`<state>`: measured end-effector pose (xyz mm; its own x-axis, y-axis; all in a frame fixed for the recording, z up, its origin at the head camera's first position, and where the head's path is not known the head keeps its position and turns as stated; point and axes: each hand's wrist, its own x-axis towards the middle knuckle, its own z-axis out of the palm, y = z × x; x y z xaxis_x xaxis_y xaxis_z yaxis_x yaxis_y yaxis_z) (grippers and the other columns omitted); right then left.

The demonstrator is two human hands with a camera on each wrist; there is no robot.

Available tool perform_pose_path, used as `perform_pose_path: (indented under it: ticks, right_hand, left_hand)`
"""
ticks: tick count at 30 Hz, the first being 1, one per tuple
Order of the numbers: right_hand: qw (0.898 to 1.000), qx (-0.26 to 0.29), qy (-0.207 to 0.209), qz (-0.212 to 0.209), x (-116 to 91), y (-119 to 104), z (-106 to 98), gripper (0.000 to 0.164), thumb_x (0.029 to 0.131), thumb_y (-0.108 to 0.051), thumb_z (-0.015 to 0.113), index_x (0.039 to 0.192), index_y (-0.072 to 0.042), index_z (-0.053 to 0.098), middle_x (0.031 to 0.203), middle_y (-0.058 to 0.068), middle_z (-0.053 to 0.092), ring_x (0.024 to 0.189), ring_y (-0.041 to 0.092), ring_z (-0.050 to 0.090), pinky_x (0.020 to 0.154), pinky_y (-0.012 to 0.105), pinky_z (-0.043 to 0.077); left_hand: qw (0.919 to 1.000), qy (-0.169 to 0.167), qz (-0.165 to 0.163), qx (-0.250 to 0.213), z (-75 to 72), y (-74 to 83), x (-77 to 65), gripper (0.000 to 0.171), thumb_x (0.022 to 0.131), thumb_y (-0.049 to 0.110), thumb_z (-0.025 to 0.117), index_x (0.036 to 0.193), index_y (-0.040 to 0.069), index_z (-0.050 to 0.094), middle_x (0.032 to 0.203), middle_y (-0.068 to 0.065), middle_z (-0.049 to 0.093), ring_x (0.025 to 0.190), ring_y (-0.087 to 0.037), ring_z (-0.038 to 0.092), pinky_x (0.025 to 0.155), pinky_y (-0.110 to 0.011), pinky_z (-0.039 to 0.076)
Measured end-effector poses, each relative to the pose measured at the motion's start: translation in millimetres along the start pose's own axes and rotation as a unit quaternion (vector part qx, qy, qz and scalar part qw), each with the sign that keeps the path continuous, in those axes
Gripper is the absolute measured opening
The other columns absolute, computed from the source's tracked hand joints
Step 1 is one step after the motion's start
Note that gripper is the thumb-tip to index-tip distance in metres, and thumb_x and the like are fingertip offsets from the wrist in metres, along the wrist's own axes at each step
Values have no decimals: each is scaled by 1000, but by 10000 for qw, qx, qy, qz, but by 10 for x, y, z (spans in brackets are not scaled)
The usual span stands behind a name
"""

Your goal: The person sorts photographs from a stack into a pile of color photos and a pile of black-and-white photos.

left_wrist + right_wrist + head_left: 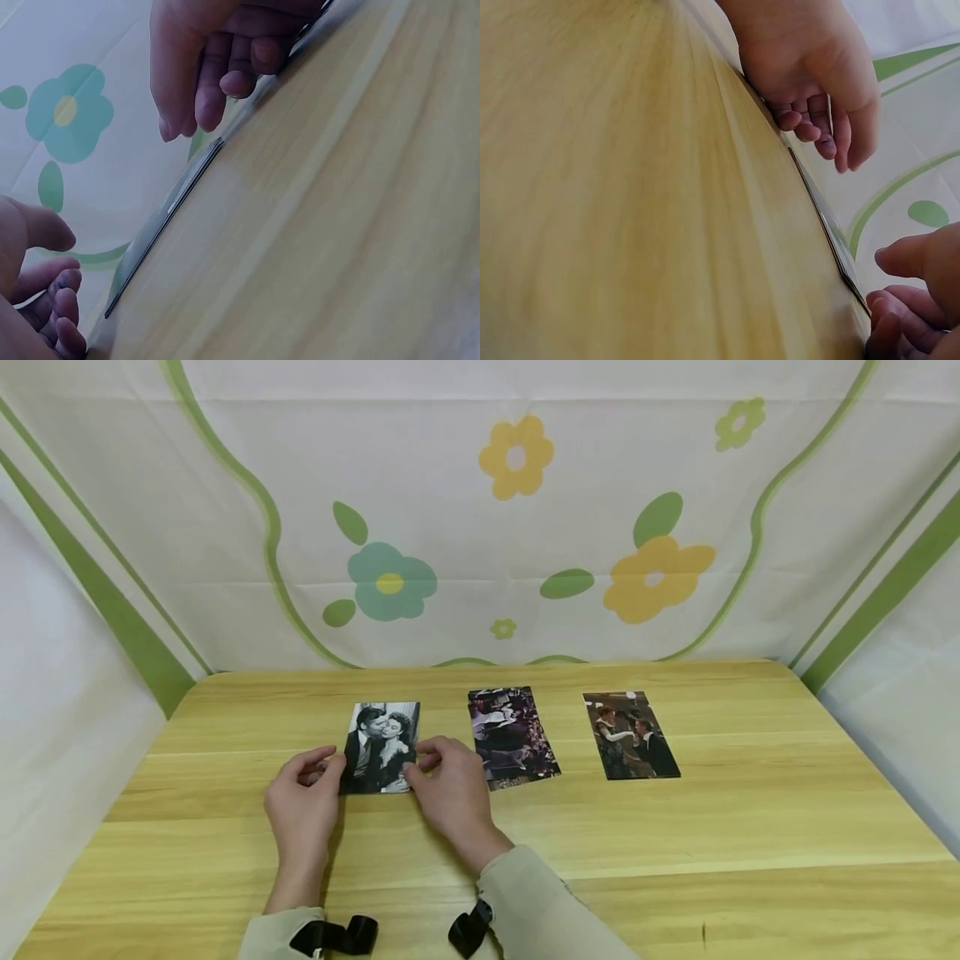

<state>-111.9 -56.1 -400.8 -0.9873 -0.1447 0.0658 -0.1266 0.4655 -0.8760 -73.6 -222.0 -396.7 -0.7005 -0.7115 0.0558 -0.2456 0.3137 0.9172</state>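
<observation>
A neat stack of photo cards (381,747), topped by a black-and-white picture of a couple, lies on the wooden table left of the middle. My left hand (306,793) stands at its left edge, fingers loosely bent. On the opposite side is my right hand (453,789), its thumb tip overlapping the card's lower right edge in the head view. In the left wrist view, the stack's edge (165,229) runs between both hands, with thumbs and fingers relaxed around nothing. The right wrist view shows the stack edge (821,217) low on the table, a slightly protruding card near my right fingers.
Right of my right hand lies a slightly fanned pile of dark purple photo cards (513,735). Farther right is another stack (632,735) showing people in evening dress. A white cloth with flowers (517,460) hangs behind the wooden table (712,860). Black straps (337,937) circle both sleeves.
</observation>
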Motion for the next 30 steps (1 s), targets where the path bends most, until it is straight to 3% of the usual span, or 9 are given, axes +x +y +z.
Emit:
perform_pose_path:
  ticks: [5,9,14,22,30]
  right_hand:
    - [9980,621,-115,-67,-11,33,-28,21,95,-16,81,116,-9,79,94,-1,76,73,2,60,67,21,53]
    - [9943,1047,-153,-135,-53,42,-132,22,97,-14,79,118,-8,79,96,0,76,78,5,64,72,22,56]
    - [9930,1159,-65,-217,-88,54,-325,22,96,-13,80,117,-7,79,96,0,76,84,10,66,74,22,57]
    - [9922,1231,40,163,-77,195,-746,21,95,-15,81,116,-10,79,100,3,76,88,16,67,77,23,58]
    - [9917,936,610,637,-87,425,-1166,18,93,-14,83,111,-16,80,101,3,76,90,17,66,80,21,55]
  left_hand:
    - [9993,103,60,-357,4,8,-6,22,96,18,78,115,6,83,78,28,61,78,-1,58,67,-12,46]
    - [9982,64,192,-559,30,37,-26,23,96,20,80,114,6,83,79,28,63,79,-2,59,69,-13,47]
    - [9972,-145,238,-701,73,99,-92,23,96,21,81,114,6,83,81,26,65,83,-5,59,70,-15,47]
    - [9895,-824,290,-1155,265,238,-289,16,95,10,80,110,4,82,86,16,70,82,-8,62,69,-16,50]
    - [9780,-1663,296,-1227,499,348,-564,15,96,8,80,110,5,82,104,-8,76,89,-10,66,76,-18,53]
